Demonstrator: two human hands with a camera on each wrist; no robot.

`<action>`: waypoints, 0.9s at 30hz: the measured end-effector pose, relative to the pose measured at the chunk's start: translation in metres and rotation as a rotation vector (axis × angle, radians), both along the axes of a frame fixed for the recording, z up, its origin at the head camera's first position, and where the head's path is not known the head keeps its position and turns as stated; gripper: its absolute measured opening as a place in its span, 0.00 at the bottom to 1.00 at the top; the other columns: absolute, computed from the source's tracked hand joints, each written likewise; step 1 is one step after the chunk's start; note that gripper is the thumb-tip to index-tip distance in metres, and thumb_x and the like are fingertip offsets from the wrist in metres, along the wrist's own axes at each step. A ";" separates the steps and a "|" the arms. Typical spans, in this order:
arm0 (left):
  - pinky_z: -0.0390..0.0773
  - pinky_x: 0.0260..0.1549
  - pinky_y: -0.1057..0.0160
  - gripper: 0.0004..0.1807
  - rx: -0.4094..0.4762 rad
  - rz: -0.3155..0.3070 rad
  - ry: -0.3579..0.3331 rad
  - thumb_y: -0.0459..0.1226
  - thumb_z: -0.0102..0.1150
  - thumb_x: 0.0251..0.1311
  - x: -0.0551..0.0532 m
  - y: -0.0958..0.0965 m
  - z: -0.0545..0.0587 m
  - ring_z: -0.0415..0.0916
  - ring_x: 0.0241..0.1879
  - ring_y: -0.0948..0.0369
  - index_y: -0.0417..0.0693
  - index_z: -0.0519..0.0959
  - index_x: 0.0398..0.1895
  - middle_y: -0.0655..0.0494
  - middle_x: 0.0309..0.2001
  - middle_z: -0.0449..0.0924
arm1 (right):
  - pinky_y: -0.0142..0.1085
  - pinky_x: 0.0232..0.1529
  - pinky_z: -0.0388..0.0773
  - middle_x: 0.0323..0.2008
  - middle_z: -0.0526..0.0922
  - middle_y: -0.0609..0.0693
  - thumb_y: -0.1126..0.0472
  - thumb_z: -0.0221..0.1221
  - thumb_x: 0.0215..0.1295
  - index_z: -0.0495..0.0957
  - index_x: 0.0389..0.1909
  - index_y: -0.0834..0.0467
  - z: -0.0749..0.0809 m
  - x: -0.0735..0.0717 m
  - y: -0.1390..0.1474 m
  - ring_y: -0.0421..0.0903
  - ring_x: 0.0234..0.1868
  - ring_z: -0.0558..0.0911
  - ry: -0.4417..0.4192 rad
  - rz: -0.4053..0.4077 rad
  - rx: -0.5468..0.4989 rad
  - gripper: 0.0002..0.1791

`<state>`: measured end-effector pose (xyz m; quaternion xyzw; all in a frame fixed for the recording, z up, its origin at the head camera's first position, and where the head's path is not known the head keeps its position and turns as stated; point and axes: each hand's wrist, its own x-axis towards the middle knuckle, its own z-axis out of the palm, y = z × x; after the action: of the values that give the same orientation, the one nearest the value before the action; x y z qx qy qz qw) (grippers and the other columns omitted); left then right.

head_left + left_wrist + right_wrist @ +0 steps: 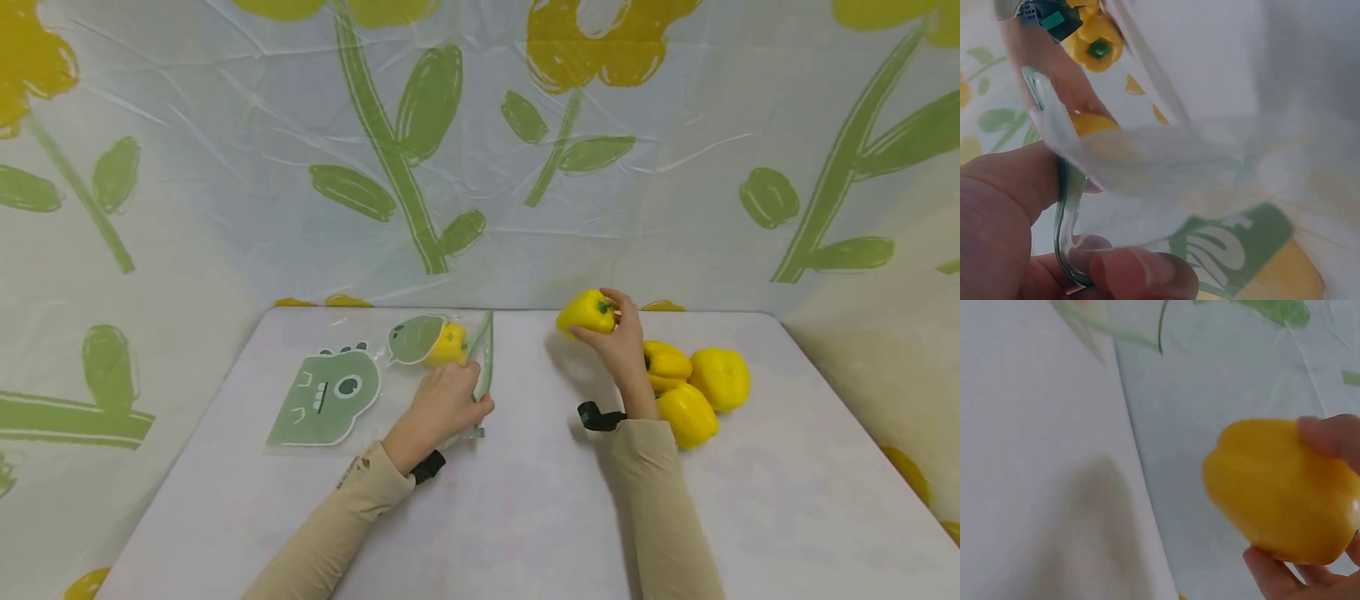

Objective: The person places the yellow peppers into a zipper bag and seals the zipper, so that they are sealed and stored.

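My left hand grips the green-edged mouth of a clear zip bag printed with green cartoon shapes. One yellow bell pepper lies inside, partly behind a print. Seen from the left wrist, the bag's green zip strip runs between the thumb and fingers, and the mouth gapes. To the right, my right hand holds another yellow bell pepper raised off the table, its stem toward the palm. The right wrist view shows fingers and thumb around this pepper.
Three more yellow bell peppers sit together right of my right forearm. The white table ends at the back against a hanging sheet with a flower print. Each wrist carries a small black camera.
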<state>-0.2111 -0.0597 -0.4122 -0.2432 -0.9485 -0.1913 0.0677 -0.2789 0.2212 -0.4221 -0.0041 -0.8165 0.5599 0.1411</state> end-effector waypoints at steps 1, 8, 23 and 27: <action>0.60 0.12 0.67 0.14 -0.005 0.003 -0.002 0.38 0.62 0.55 0.000 0.000 0.000 0.57 0.13 0.65 0.47 0.67 0.21 0.60 0.15 0.58 | 0.47 0.59 0.68 0.69 0.60 0.56 0.60 0.72 0.55 0.61 0.71 0.53 -0.001 0.000 -0.004 0.54 0.61 0.65 -0.006 0.030 -0.067 0.44; 0.59 0.11 0.67 0.14 -0.004 0.009 -0.015 0.39 0.63 0.56 0.000 0.000 0.002 0.57 0.13 0.65 0.46 0.68 0.21 0.60 0.15 0.57 | 0.31 0.51 0.74 0.64 0.65 0.56 0.63 0.67 0.59 0.61 0.70 0.59 -0.015 -0.004 -0.045 0.49 0.54 0.74 -0.131 0.286 -0.320 0.39; 0.58 0.13 0.66 0.11 -0.026 -0.033 -0.040 0.36 0.62 0.51 0.000 0.001 0.001 0.57 0.13 0.65 0.48 0.69 0.21 0.62 0.14 0.56 | 0.48 0.61 0.65 0.64 0.67 0.58 0.64 0.66 0.58 0.57 0.67 0.52 -0.049 -0.005 -0.086 0.55 0.59 0.72 -0.306 0.538 -0.281 0.39; 0.59 0.14 0.65 0.11 -0.039 -0.050 -0.032 0.36 0.62 0.49 0.001 0.000 0.001 0.58 0.14 0.64 0.48 0.68 0.21 0.62 0.14 0.56 | 0.47 0.63 0.62 0.63 0.69 0.59 0.62 0.66 0.60 0.55 0.67 0.51 -0.050 -0.007 -0.087 0.53 0.58 0.73 -0.332 0.553 -0.284 0.39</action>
<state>-0.2104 -0.0602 -0.4116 -0.2647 -0.9467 -0.1783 0.0430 -0.2861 0.1340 -0.4719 0.1064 -0.7124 0.6767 -0.1524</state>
